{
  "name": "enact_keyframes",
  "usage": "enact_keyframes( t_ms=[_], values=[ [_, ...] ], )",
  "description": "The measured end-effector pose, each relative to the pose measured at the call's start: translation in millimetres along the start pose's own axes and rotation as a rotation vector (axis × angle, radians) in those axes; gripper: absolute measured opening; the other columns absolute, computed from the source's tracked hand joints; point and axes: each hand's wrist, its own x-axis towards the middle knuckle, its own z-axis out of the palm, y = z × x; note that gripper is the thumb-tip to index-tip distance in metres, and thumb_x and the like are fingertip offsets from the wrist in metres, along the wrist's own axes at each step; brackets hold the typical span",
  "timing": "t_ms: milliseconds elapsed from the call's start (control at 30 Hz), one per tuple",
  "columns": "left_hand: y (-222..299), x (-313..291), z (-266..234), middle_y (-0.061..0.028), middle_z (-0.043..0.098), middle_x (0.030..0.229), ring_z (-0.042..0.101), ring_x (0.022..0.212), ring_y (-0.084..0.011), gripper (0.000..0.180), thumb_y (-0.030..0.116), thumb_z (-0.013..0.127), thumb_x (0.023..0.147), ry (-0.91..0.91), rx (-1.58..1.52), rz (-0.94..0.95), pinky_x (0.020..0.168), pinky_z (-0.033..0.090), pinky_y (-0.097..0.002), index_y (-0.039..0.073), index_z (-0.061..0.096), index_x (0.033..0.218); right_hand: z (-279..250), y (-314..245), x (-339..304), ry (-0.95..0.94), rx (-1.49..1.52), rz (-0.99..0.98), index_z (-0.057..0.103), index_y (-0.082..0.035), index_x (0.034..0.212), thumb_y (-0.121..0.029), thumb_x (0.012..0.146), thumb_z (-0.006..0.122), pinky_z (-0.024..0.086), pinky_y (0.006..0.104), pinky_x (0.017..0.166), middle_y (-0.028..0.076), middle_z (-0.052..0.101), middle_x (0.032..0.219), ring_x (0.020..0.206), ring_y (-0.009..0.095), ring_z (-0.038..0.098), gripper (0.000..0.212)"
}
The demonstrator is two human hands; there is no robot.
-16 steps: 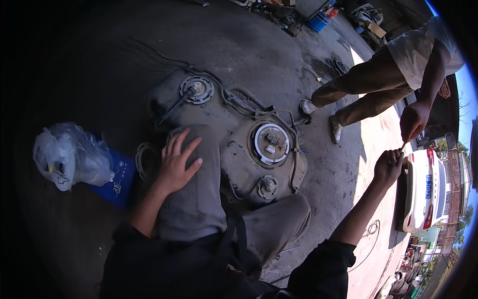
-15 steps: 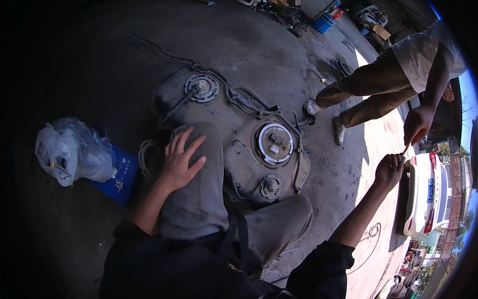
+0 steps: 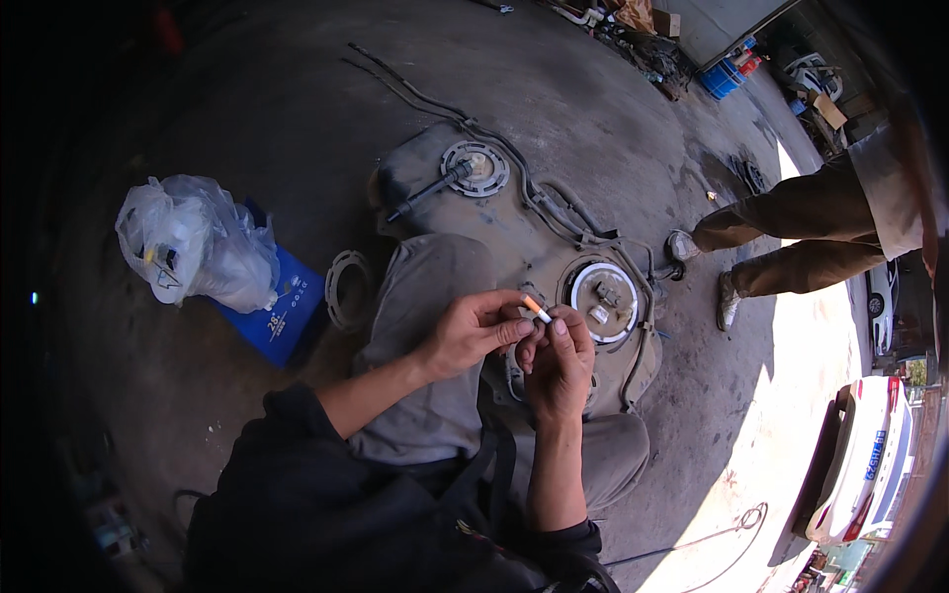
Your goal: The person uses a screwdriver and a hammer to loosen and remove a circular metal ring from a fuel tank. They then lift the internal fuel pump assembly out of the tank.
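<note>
A cigarette [image 3: 537, 308] with an orange filter and a white paper end is held up between my two hands over my lap. My left hand [image 3: 474, 331] pinches it near the filter. The fingers of my right hand [image 3: 561, 366] are curled together, thumb and fingertips at the white end. Below and beyond both hands lies a dusty dark fuel tank [image 3: 524, 227], with a white-ringed round fitting [image 3: 604, 303] just past my right hand. A slotted lock ring [image 3: 476, 169] with a stub pipe sits on the tank's far part.
To the left, a clear plastic bag [image 3: 203, 242] rests on a blue flat package [image 3: 282, 311], beside a loose ring [image 3: 348, 290] on the concrete. Another person's legs [image 3: 801, 227] stand at the right. Farther back are a blue drum [image 3: 724, 79] and a white car [image 3: 860, 460].
My right hand has come back from the other person's hand at the right, bringing the cigarette. My left hand has lifted off my thigh to meet it. The view has shifted.
</note>
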Motion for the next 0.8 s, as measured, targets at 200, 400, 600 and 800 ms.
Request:
enact_keyframes(
  t_ms=[200, 400, 600, 800],
  values=[
    [-2.0, -9.7, -10.1, -0.0023, 0.068, 0.086, 0.063, 0.073, -0.0089, 0.025, 0.011, 0.065, 0.103, 0.055, -0.020, 0.020, 0.064, 0.048, -0.0237, -0.001, 0.067, 0.125, -6.3, 25.3, 1.9, -0.083, -0.017, 0.093, 0.057, 0.002, 0.118, -0.025, 0.105, 0.061, 0.048, 0.0273, 0.056, 0.012, 0.064, 0.083, 0.064, 0.018, 0.061, 0.030],
    [92.9, -74.3, -71.1, -0.0069, 0.067, 0.077, 0.064, 0.067, -0.0134, 0.022, 0.018, 0.063, 0.105, 0.517, 0.084, 0.297, 0.059, 0.052, -0.0259, 0.002, 0.067, 0.120, -32.0, 5.6, 35.2, -0.315, -0.507, 0.196, 0.053, 0.003, 0.127, -0.032, 0.106, 0.058, 0.048, 0.0250, 0.057, 0.013, 0.066, 0.085, 0.065, 0.016, 0.064, 0.040],
    [265.4, -230.5, -150.7, -0.0163, 0.073, 0.087, 0.066, 0.058, -0.0162, 0.027, 0.025, 0.056, 0.108, 1.315, 0.666, 0.901, 0.053, 0.052, -0.0264, 0.003, 0.058, 0.123, -136.8, -6.2, 36.6, -0.283, -0.600, 0.443, 0.060, -0.008, 0.133, -0.034, 0.098, 0.072, 0.044, 0.0248, 0.051, 0.004, 0.066, 0.083, 0.061, 0.011, 0.057, 0.045],
    [414.9, -356.4, -162.1, -0.0171, 0.071, 0.125, 0.076, 0.075, -0.0211, 0.027, 0.016, 0.045, 0.110, 1.727, 0.921, 1.255, 0.045, 0.049, -0.0253, 0.002, 0.050, 0.133, -122.6, -15.9, -4.4, -0.353, -0.643, 0.475, 0.066, -0.004, 0.123, -0.028, 0.101, 0.067, 0.044, 0.0232, 0.056, 0.003, 0.066, 0.082, 0.066, 0.009, 0.058, 0.033]
  ],
)
